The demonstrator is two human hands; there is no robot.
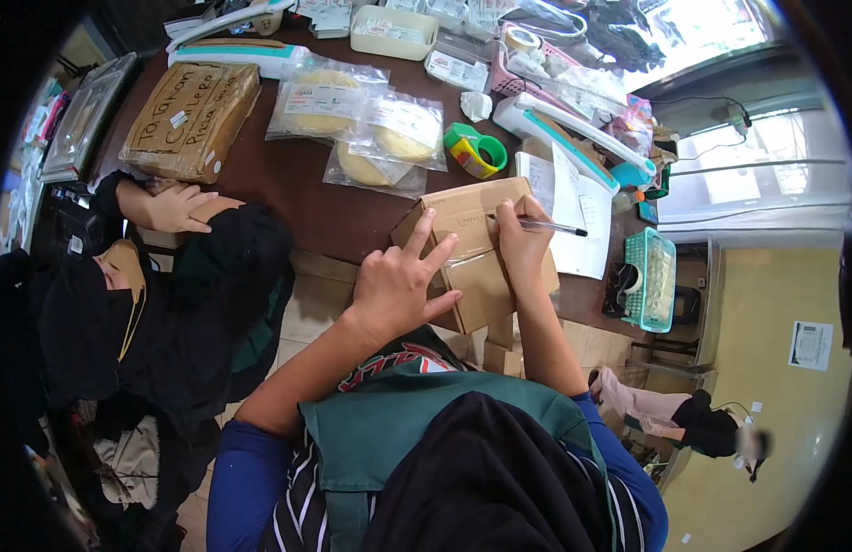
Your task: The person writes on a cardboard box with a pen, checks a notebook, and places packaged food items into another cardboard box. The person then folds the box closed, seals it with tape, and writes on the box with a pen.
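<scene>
A flat brown cardboard box lies at the near edge of the table in front of me, with a strip of clear tape across it and some handwriting on its upper part. My left hand rests on the box's left side, its fingers spread over the lid. In my right hand I hold a pen between thumb and fingers, the tip at the box's writing. Just beyond the box stands a green and yellow tape roll. Loose papers lie to the right of the box.
Plastic packs of round yellowish items lie further back, left of centre. A larger labelled carton sits at left beside a co-worker's arm. Sealers, a pink basket and a teal basket are around the table.
</scene>
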